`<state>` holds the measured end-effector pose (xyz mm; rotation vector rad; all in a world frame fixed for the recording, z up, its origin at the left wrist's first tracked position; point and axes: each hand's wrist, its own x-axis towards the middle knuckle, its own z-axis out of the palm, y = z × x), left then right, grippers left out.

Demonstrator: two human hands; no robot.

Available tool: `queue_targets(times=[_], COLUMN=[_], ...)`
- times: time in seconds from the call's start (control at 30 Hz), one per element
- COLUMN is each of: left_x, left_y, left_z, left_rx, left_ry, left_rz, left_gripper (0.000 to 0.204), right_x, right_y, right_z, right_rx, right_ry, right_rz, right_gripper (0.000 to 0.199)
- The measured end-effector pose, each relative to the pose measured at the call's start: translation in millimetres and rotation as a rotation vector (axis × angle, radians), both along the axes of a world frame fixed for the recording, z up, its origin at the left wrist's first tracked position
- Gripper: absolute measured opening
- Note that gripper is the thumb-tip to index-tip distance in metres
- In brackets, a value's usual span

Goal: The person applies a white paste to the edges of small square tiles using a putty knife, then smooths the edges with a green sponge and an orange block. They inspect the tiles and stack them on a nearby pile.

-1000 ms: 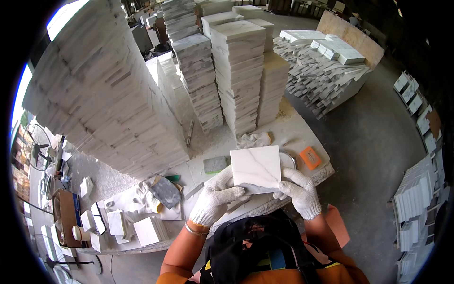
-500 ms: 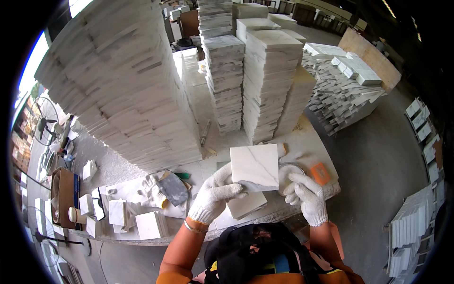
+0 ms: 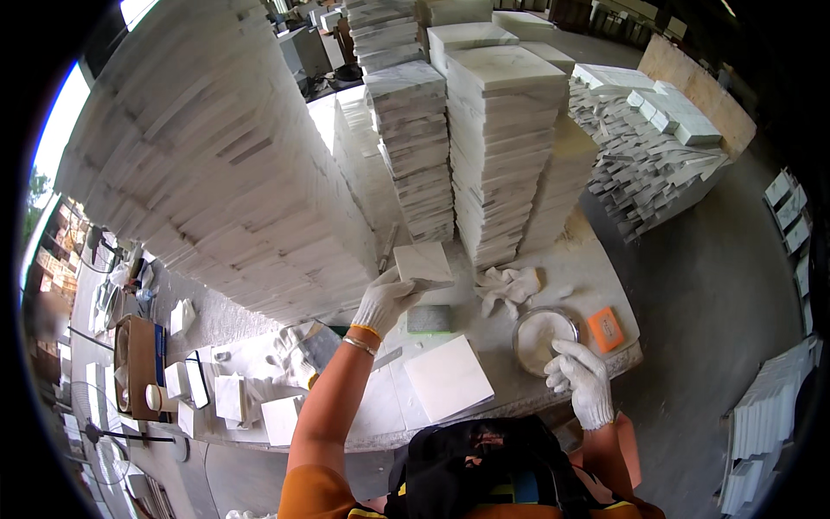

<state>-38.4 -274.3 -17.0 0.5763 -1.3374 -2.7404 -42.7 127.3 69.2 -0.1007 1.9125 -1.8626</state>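
Observation:
My gloved left hand [image 3: 386, 303] reaches forward over the table and grips a square white marble tile [image 3: 424, 263] by its near left edge. The tile is close to the tall stacks. My gloved right hand [image 3: 581, 382] is at the near rim of a round dish [image 3: 543, 336] of white powder or paste. Its fingers are drawn together; whatever they hold, if anything, is hidden. Between the hands, a larger white tile [image 3: 448, 378] lies flat, with a grey-green abrasive block [image 3: 430, 319] beyond it.
Tall tile stacks [image 3: 501, 147] stand at the back, and a large one [image 3: 216, 164] rises at left. An orange block [image 3: 605, 329] sits right of the dish; a spare glove [image 3: 507, 288] lies behind it. Small tiles [image 3: 230, 400] and an open cardboard box [image 3: 138, 363] are at left.
My left hand has carried the marble tile forward and away from my right hand, uncovering the abrasive block and larger tile. My right hand stays by the dish. The view has shifted slightly.

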Motion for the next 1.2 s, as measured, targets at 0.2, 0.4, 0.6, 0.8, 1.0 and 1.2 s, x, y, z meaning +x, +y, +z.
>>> queue_targets(times=[0.2,0.4,0.6,0.8,1.0,1.2], left_x=[-46.9,-57.6,-67.8,-71.5,-80.6,-75.8], left_y=[-4.9,5.2,1.6,-8.0,-22.4,-5.1], left_z=[-62.1,-73.2,-87.2,-79.3,-85.8,-72.0], left_rx=[0.080,0.123,0.057,-0.411,-1.452,-1.410], left_ry=[-0.044,-0.108,-0.182,-0.358,-0.361,-0.390], left_rz=[-0.046,0.032,-0.014,-0.158,-0.202,-0.230], left_gripper=[0.040,0.039,0.036,0.033,0.052,0.064], right_x=[-12.1,-21.7,-28.1,-31.6,-27.8,-23.5], right_y=[9.8,13.6,-3.3,-8.0,-3.4,-1.4], right_z=[-0.6,-10.7,-12.8,-11.4,-15.8,-18.0], right_rx=[0.037,0.058,0.116,0.119,0.132,0.120], right_ry=[-0.004,-0.050,-0.056,-0.035,-0.035,-0.054], right_rz=[-0.054,-0.122,-0.084,-0.055,-0.083,-0.079], right_gripper=[0.040,0.039,0.040,0.040,0.040,0.041])
